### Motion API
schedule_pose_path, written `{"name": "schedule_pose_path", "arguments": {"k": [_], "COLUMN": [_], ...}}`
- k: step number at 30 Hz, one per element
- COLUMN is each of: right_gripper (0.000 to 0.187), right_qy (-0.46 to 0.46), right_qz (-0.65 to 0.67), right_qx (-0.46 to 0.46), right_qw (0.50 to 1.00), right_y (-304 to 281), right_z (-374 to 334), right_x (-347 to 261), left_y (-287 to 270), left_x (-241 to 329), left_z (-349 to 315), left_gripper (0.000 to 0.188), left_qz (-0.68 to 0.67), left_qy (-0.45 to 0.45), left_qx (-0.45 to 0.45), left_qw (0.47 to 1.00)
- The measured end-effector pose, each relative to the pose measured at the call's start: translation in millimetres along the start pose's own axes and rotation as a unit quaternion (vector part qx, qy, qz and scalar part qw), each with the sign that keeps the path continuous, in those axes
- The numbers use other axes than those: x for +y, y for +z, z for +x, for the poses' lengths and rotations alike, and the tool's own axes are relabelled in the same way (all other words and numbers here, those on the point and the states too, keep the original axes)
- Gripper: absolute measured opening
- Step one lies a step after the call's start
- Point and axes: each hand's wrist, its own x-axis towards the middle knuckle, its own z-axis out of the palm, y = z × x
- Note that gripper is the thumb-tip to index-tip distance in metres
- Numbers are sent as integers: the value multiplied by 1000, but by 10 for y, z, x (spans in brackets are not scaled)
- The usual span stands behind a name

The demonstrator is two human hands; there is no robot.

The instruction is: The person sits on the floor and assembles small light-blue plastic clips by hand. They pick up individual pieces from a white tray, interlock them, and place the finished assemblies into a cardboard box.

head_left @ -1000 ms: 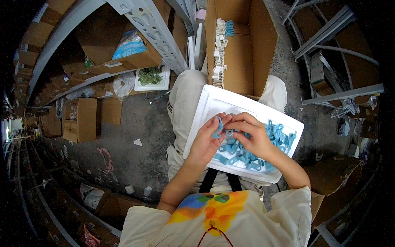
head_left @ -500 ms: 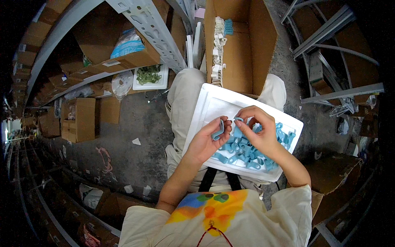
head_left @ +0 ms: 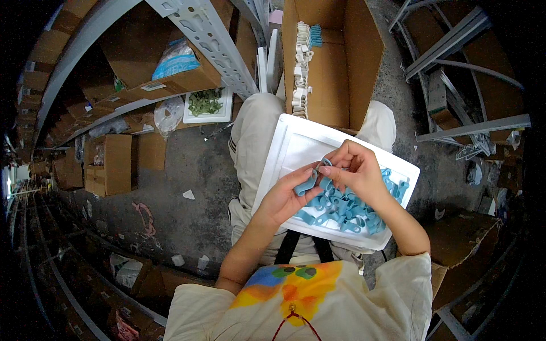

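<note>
Over a white foam tray (head_left: 277,149) on my lap, both hands are close together. My left hand (head_left: 284,199) is closed on a curved blue plastic hook (head_left: 306,186). The fingertips of my right hand (head_left: 355,170) pinch a second blue plastic hook (head_left: 326,163), held right by the first one. Whether the two pieces touch, I cannot tell, since fingers cover part of them. A pile of loose blue hooks (head_left: 335,213) lies in the tray below my hands and to their right.
Beyond the tray stands an open cardboard box (head_left: 330,85) with a row of white hooks (head_left: 300,85) and several blue ones (head_left: 315,35) along its left side. A small white tray of green pieces (head_left: 206,118) sits at left by metal shelving (head_left: 210,45). More shelving (head_left: 475,133) stands at right.
My hands have come together, bringing the two blue hooks next to each other. The left hand's fingers have closed in further. The tray and box look unchanged.
</note>
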Motion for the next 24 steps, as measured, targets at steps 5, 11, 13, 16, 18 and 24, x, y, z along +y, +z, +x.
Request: {"name": "schedule_pose_path", "arguments": {"k": [5,11,13,16,18,24], "right_gripper": [22,30,28,26,24,22], "right_qy": [22,-81,-66,-35,-7,12], "right_qz": [7,-216,-234,-156,-103,-12], "right_qx": [9,25,36,29,19,-27], "right_qw": [1000,973,969,987,994,999], "right_y": [-34,76,123,146,179,176], "right_z": [20,-19,-17,19,38,98], "right_x": [-30,11,14,116,106,105], "left_y": [-124,-194,-186,-113,4,91], "left_x": [-49,-79,-98,-111,-94,-39], "left_z": [88,125,144,97,36,8], "left_gripper": [31,30,30,32,34,41], "left_qz": [-109,-208,-192,-122,-56,33], "left_qy": [-18,-46,-33,26,83,133], "left_qx": [-52,-122,-106,-55,-65,-80], "left_qw": [993,969,975,991,993,987]}}
